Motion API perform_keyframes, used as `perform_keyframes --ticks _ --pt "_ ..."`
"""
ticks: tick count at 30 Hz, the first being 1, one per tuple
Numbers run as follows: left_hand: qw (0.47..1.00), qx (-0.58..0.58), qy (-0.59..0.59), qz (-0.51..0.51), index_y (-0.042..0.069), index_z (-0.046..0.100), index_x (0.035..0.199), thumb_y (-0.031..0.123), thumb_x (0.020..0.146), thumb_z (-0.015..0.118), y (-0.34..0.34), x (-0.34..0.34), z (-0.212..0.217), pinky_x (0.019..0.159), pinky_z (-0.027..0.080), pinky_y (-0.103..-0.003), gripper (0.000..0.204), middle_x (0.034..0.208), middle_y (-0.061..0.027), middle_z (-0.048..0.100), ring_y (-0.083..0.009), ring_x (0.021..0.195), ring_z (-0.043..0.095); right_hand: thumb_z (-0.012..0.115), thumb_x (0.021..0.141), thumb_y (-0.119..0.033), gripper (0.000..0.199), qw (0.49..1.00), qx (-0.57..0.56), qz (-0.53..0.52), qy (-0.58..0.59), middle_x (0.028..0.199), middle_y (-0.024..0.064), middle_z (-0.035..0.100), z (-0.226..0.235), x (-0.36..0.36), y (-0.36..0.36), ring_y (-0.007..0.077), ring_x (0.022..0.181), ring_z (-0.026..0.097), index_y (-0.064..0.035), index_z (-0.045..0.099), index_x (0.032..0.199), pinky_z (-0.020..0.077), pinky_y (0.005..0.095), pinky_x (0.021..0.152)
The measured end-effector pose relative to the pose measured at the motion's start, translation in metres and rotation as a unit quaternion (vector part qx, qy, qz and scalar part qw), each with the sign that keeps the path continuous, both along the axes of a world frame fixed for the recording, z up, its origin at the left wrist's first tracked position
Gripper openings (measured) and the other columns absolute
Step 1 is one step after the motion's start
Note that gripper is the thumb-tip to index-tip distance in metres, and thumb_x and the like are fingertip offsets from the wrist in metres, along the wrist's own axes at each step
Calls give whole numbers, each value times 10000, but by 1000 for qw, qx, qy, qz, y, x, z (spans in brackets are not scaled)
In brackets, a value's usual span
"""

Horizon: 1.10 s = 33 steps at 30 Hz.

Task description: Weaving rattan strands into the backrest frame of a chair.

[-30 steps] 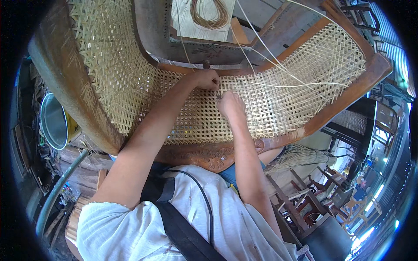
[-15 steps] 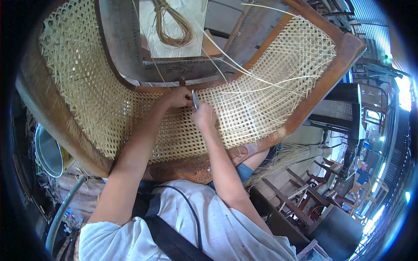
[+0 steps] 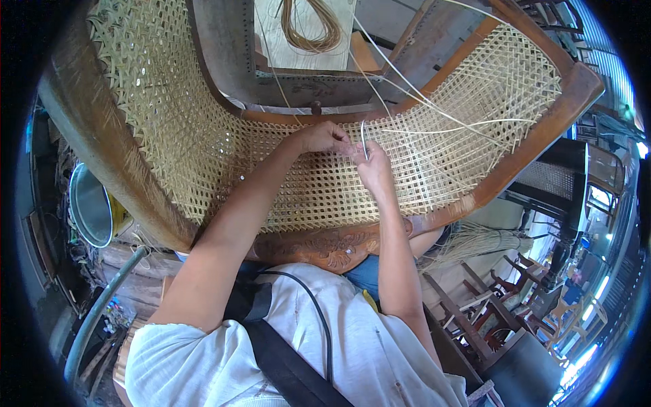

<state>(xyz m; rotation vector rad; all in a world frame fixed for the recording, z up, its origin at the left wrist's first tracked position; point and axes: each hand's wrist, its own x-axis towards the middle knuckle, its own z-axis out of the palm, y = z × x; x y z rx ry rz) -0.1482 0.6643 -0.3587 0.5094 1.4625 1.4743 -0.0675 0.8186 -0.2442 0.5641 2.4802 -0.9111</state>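
A large curved chair part with a carved wooden frame [image 3: 332,251] lies across my lap, its opening filled with pale woven cane [image 3: 305,193]. Close to the far rail, my left hand [image 3: 321,138] is closed in a pinch over the weave; whatever sits between its fingertips is too small to make out. Just to its right, my right hand [image 3: 375,167] grips a thin, silvery, slightly curved tool [image 3: 363,140] pointing up and away from me. The fingertips of both hands nearly meet. Long loose cane strands [image 3: 451,121] trail over the right half of the weave.
Beyond the far rail, a coil of cane [image 3: 313,34] rests on a pale board [image 3: 271,57]. A metal bucket [image 3: 91,203] stands at the left, above a bent pipe [image 3: 102,305]. To the right are a bundle of cane strands [image 3: 481,243] and stacked wooden chair parts [image 3: 468,305].
The view has shifted, so the chair part appears farther right and higher. Against the weave, both hands have moved a little right, the right hand more, with the tool still in it.
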Motion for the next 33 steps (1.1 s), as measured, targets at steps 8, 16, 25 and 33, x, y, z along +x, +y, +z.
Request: perform_keyframes --ticks 8,16,25,33 --pt "998 -64 -6 7 55 713 927 290 919 690 -1 -7 -10 595 494 -254 236 741 -9 643 -80 643 573 529 907 -141 280 958 152 178 -168 897 212 702 25 5 -12 328 845 692 10 609 1129 528 433 787" --pt "998 -55 -10 -7 13 644 883 160 919 664 -3 -6 -12 609 545 -283 152 826 -62 689 -112 694 646 542 835 -22 170 957 186 189 -119 850 213 691 10 -1 -23 318 794 685 58 681 892 533 455 765" --pt "957 -16 284 -61 35 721 892 161 850 723 6 -7 -11 682 530 -312 133 777 -70 693 -147 760 651 608 858 -68 148 970 183 162 -2 841 229 700 0 19 -28 307 768 703 20 704 929 557 430 686" --pt "993 -99 59 -18 17 728 879 147 776 736 -10 -11 -10 713 526 -347 166 777 -110 689 -180 728 658 629 884 -189 213 957 167 152 -180 978 196 701 13 2 -19 276 918 690 -5 696 969 543 410 790"
